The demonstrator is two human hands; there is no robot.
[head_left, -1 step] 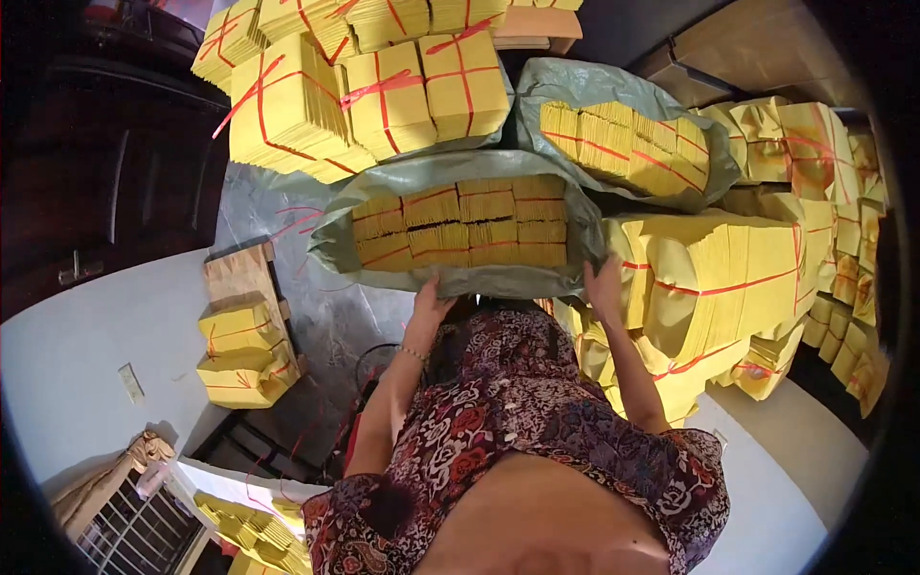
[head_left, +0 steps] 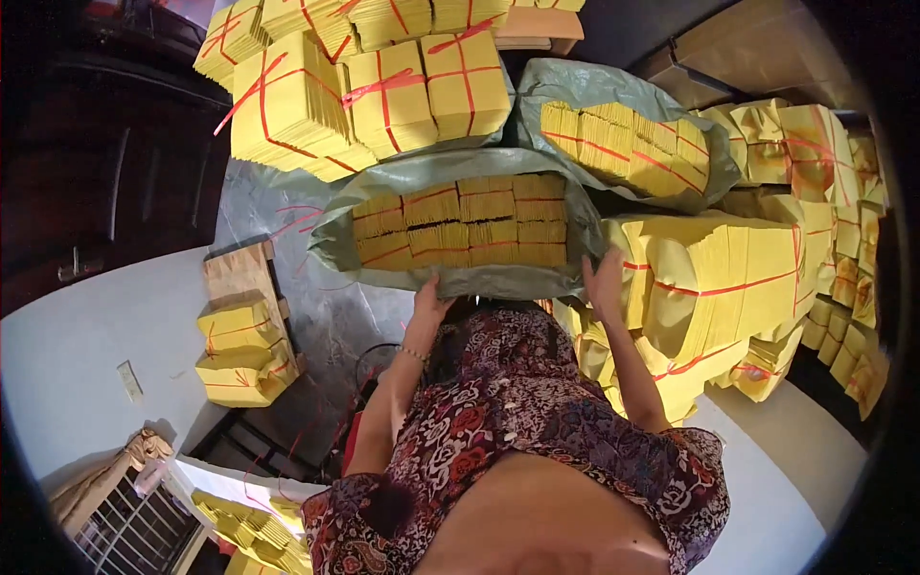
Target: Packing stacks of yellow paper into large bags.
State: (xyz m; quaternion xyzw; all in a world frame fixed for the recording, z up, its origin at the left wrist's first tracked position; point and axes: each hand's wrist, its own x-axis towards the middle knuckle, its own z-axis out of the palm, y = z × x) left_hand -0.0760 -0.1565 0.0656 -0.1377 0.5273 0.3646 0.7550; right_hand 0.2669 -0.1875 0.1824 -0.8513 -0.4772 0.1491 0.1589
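Both hands grip the near edge of the sack [head_left: 460, 168] of yellow paper bundles: left hand [head_left: 428, 290] under its left corner, right hand [head_left: 604, 278] at its right. Nothing has shifted between the frames. A second sack [head_left: 623, 96] lies just behind it, a loose stack [head_left: 714, 278] right.

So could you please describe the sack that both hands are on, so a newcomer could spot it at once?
Start from the wall of yellow paper bundles tied with red string at the top. Just below it lies a grey-green sack, with the left hand and right hand on its near edge. Unlike the second sack behind, its open mouth faces the person, showing neat rows of bundles.
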